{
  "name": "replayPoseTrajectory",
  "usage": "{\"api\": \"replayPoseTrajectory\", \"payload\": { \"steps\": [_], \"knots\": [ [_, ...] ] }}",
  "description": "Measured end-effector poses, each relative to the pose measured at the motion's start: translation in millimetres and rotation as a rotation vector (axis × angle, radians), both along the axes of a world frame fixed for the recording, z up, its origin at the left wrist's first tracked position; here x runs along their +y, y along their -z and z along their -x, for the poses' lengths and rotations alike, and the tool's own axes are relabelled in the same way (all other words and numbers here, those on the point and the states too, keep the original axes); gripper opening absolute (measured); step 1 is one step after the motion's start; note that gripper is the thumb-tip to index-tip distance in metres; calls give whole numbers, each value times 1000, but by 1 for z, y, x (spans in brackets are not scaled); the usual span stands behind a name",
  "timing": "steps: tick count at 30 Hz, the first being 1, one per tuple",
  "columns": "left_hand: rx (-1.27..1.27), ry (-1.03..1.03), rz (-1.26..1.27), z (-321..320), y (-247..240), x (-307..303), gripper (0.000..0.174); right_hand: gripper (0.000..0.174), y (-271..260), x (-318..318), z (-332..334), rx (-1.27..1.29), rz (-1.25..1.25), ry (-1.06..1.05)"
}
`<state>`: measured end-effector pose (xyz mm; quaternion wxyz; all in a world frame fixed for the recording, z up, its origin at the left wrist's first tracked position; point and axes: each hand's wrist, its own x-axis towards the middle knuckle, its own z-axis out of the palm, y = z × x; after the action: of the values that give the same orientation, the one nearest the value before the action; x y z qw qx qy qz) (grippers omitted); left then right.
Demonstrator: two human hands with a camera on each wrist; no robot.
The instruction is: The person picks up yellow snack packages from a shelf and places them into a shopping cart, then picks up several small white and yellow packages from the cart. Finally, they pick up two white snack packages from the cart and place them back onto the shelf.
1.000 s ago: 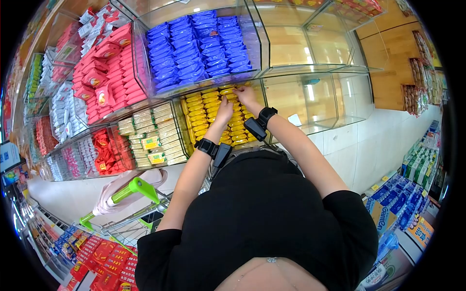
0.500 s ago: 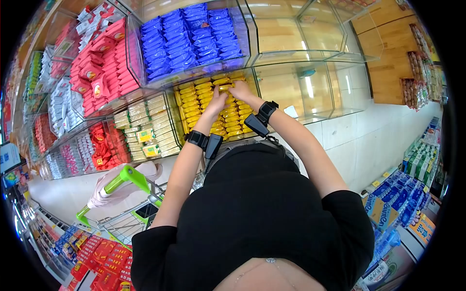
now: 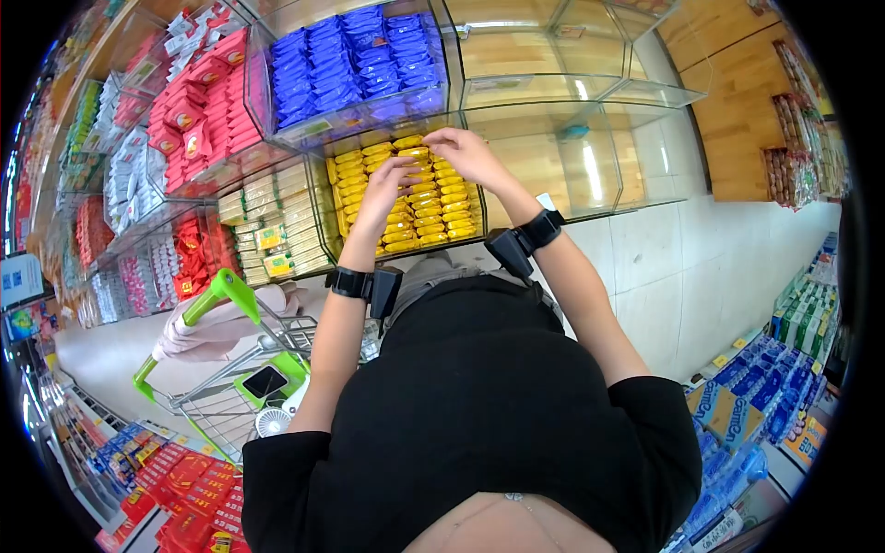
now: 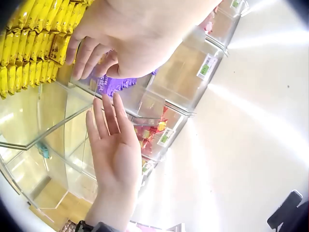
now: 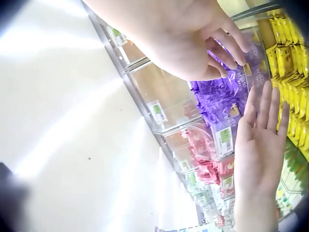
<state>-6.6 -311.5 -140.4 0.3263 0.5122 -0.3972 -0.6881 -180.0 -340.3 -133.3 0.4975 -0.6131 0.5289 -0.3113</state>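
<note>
Rows of small yellow packets [image 3: 426, 212] fill a clear-walled bin of the lower row. Above its left part, my left hand [image 3: 385, 192] hovers with fingers loosely bent and nothing in them. My right hand [image 3: 468, 157] is over the back right of the same bin, fingers relaxed and holding nothing. In the left wrist view the right hand [image 4: 116, 150] shows its bare palm, fingers extended. The left palm [image 5: 260, 150] is likewise bare in the right wrist view. One yellow packet [image 4: 60, 47] lies turned on top of the rows near the left fingertips.
Behind the yellow bin stands a bin of blue-purple packets [image 3: 355, 69]. Pale gold packets [image 3: 277, 221] fill the bin to the left, with pink packets [image 3: 198, 115] beyond. A shopping cart [image 3: 207, 405] carrying a phone [image 3: 265, 382] stands at left. Glass dividers [image 3: 599, 152] rise at right.
Both hands were close together at the back rows of yellow packets, touching a packet there. They have since let go, lifted and moved apart. The whole head view has shifted slightly.
</note>
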Motion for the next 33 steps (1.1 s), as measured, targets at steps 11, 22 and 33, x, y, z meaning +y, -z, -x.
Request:
{"api": "replayPoseTrajectory", "payload": {
  "steps": [11, 22, 33],
  "knots": [
    [-111, -146, 241, 3, -29, 94, 28, 23, -59, 87, 5, -74, 125, -241],
    [-104, -322, 250, 3, -26, 218, 19, 23, -51, 158, -28, -146, -105, -667],
    [-221, -565, 231, -28, -50, 316, 22, 23, -64, 204, -72, -239, -149, -944]
  ]
}}
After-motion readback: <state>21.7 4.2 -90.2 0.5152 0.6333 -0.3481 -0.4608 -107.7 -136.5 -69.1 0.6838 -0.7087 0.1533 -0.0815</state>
